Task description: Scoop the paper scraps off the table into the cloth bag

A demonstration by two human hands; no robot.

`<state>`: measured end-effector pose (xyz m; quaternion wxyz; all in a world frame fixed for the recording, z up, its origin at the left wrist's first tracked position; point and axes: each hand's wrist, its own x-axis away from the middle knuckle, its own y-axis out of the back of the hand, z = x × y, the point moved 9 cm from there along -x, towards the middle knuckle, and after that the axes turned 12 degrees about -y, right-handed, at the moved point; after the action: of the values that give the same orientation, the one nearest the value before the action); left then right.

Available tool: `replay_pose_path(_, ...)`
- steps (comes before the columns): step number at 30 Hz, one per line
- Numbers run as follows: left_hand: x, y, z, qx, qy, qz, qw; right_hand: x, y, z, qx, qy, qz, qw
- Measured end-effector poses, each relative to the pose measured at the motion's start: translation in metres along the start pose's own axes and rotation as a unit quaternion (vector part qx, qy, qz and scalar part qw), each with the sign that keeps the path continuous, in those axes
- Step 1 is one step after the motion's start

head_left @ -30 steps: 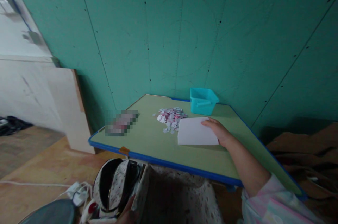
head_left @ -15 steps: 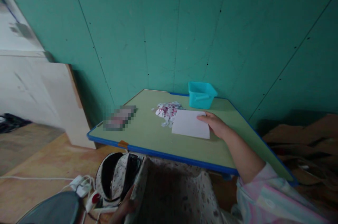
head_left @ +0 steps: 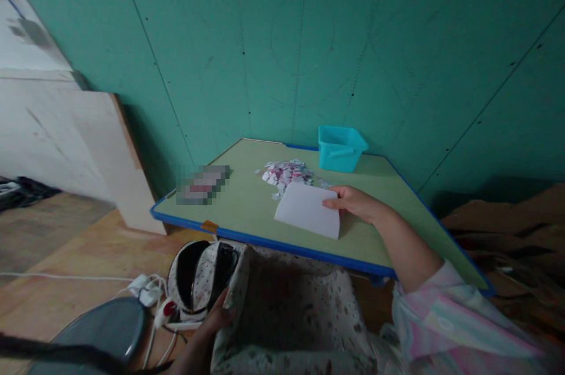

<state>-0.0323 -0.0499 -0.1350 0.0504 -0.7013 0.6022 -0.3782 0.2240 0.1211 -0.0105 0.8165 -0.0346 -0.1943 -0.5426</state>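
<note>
My right hand (head_left: 355, 203) pinches the right edge of a white sheet of paper (head_left: 306, 207), thumb on top, fingers hidden beneath. The sheet is slightly bent and slants low over the tabletop. Just behind it lies a heap of torn paper scraps (head_left: 289, 172), white with some pink and purple. At the lower edge of the view, my left hand (head_left: 214, 319) grips the left side of a speckled bin (head_left: 304, 304). The bin's open mouth faces up against the table's front edge, and its inside is dark.
A turquoise bucket (head_left: 342, 151) stands at the back of the pale green table (head_left: 238, 198). A blurred-out flat item (head_left: 203, 185) lies at its left. Below are an open speckled bag (head_left: 203, 275), a power strip with cables (head_left: 148, 289) and a grey stool seat (head_left: 101, 328). Cardboard (head_left: 512, 216) lies right.
My right hand has drawn the sheet left and nearer, tilting it and uncovering more scraps. More of my left hand on the bin's side shows. The view has tipped slightly downward.
</note>
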Motion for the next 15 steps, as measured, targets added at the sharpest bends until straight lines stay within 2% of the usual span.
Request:
replay_pose_path(3,0.014,-0.016,-0.009,-0.013,-0.011,0.015,1.000,0.003,-0.010,0.000,0.018,-0.010,0.033,0.999)
replay_pose_path(7,0.020,-0.027,-0.013,0.005,-0.001,0.012,1.000,0.004,-0.013,-0.002,0.033,-0.025,0.029,0.999)
replay_pose_path(11,0.020,-0.029,-0.022,-0.043,-0.035,0.011,0.998,0.004,-0.017,-0.003,0.047,-0.031,0.035,0.998)
replay_pose_path(15,0.017,-0.025,-0.018,-0.044,-0.017,0.013,0.999,0.007,-0.020,-0.001,0.060,-0.030,0.041,0.997)
